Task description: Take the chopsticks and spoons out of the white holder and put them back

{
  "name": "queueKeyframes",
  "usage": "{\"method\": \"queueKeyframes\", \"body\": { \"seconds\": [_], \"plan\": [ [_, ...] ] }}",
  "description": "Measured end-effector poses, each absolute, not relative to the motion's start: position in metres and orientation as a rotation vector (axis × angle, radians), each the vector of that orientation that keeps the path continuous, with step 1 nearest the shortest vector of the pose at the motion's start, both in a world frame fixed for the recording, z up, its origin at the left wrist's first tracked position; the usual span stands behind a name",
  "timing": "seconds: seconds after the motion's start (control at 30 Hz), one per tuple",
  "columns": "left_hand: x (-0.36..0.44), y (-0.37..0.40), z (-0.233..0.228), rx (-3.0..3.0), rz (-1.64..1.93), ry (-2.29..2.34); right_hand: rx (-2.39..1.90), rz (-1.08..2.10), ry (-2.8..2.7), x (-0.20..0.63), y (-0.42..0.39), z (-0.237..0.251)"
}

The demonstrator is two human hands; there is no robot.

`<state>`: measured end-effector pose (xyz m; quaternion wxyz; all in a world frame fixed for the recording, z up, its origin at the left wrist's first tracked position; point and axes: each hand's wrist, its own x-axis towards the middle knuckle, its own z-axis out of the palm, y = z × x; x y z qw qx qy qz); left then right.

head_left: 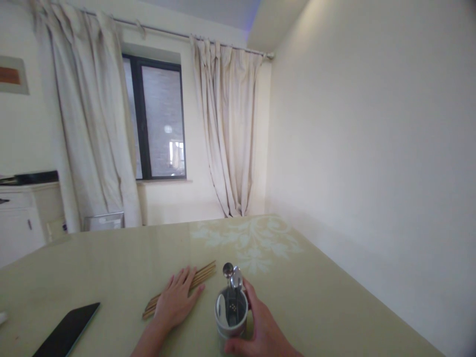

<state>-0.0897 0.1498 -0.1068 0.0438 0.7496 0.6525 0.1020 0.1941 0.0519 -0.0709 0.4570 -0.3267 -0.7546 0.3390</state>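
Note:
My left hand (pixel 176 302) lies flat across a bundle of wooden chopsticks (pixel 204 273) on the table, its fingers stretched out and the thumb apart. The sticks lie roughly side by side, slanting up to the right; the palm covers their middle. Just to the right stands an upright utensil holder (pixel 231 327), round and greyish, with small holes in its bottom. Metal spoons (pixel 236 278) lean inside it, their bowls showing above the rim. My right hand (pixel 262 327) is wrapped around the holder's right side, thumb in front and fingers behind.
The pale green table (pixel 316 297) has a white floral pattern near its far edge. A dark flat tablet-like object (pixel 69 329) lies at front left. A white wall (pixel 372 148) runs along the right side. Beyond are curtains (pixel 230 124), a window (pixel 163 119) and a white cabinet (pixel 22 218).

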Motion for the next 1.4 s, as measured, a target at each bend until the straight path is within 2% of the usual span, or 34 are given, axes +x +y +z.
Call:
{"method": "queueKeyframes", "body": {
  "seconds": [0.1,0.2,0.37,0.53,0.7,0.8,0.9,1.0,1.1,1.23,1.4],
  "plan": [
    [-0.086,0.149,-0.106,2.318,0.299,2.020,-0.812,0.761,-1.864,0.200,0.052,-0.077],
    [-0.084,0.147,-0.104,2.343,0.394,2.018,-0.886,0.556,-1.820,0.207,0.054,-0.077],
    [-0.084,0.145,-0.102,2.338,0.560,2.013,-0.954,0.148,-1.784,0.202,0.073,-0.017],
    [-0.085,0.144,-0.104,2.334,0.617,2.054,-1.215,0.192,-2.284,0.178,0.097,0.058],
    [-0.085,0.140,-0.107,2.394,0.684,2.076,-1.201,0.229,-2.396,0.173,0.102,0.074],
    [-0.085,0.140,-0.109,2.533,0.921,1.962,-1.075,0.279,-2.308,0.187,0.099,0.084],
    [-0.083,0.144,-0.099,2.574,1.285,1.797,-0.994,0.201,-2.127,0.207,0.095,0.100],
    [-0.070,0.142,-0.062,2.386,1.632,1.683,-0.932,0.104,-1.908,0.220,0.091,0.111],
    [-0.043,0.126,-0.010,2.147,1.810,1.461,-0.890,0.048,-1.765,0.217,0.087,0.112],
    [-0.003,0.091,0.035,2.065,1.511,1.230,-0.902,0.043,-1.692,0.195,0.083,0.104],
    [0.004,0.087,0.038,2.174,1.264,1.271,-0.968,0.222,-1.748,0.181,0.084,0.097]
  ]
}}
